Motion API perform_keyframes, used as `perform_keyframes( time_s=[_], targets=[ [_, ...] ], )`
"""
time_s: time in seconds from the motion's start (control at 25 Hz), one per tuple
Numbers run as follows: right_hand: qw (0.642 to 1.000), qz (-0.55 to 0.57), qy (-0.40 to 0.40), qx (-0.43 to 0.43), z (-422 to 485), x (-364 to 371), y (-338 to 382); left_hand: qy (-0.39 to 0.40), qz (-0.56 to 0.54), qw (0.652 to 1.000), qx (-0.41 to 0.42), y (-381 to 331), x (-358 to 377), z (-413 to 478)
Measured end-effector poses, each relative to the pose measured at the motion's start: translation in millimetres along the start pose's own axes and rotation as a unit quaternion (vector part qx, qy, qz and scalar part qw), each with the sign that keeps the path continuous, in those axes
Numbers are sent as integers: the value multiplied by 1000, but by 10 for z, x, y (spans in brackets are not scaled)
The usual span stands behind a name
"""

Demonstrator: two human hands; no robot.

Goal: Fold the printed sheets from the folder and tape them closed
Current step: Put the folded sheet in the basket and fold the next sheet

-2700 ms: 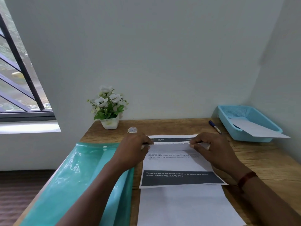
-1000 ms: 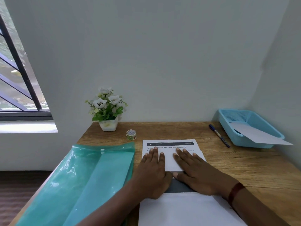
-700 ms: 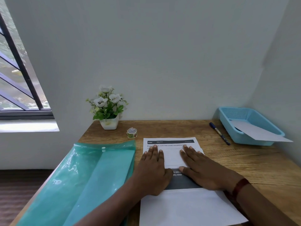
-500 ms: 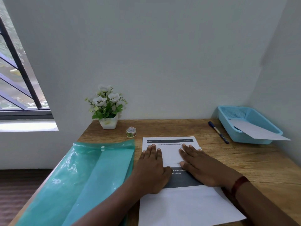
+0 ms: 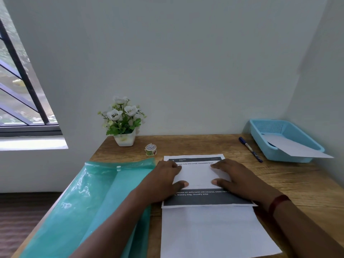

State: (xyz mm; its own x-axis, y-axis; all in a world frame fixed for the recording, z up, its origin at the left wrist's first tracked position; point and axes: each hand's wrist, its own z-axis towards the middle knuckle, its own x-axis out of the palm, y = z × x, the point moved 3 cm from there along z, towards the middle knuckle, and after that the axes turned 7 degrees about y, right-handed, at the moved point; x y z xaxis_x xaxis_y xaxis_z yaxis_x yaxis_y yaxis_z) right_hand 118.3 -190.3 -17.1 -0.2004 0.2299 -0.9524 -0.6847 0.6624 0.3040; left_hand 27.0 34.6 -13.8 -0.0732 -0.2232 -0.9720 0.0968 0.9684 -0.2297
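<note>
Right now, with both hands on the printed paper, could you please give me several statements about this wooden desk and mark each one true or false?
1. The left hand and right hand both press flat on the folded printed white sheet. True.
2. The small roll of patterned tape is pinched in the right hand. False: it stands untouched on the wooden table, beyond the sheet.
3. The blue and white pen lies inside the light blue plastic basket. False: it lies on the table, left of the basket.
4. A plain white sheet rests in the basket and juts over its rim. True.
5. The translucent green plastic folder lies left of the printed sheet. True.
</note>
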Motion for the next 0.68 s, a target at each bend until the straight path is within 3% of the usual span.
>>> perform_keyframes(
  time_s=[0.36, 0.68],
  targets=[
    [989, 114, -95, -3, -9, -133, 27, -136, -62, 988, 44, -35, -105, -12],
    [937, 261, -230, -13, -90, -336, 31, -274, -80, 955, 84, 7, -346, -119]
  ],
)
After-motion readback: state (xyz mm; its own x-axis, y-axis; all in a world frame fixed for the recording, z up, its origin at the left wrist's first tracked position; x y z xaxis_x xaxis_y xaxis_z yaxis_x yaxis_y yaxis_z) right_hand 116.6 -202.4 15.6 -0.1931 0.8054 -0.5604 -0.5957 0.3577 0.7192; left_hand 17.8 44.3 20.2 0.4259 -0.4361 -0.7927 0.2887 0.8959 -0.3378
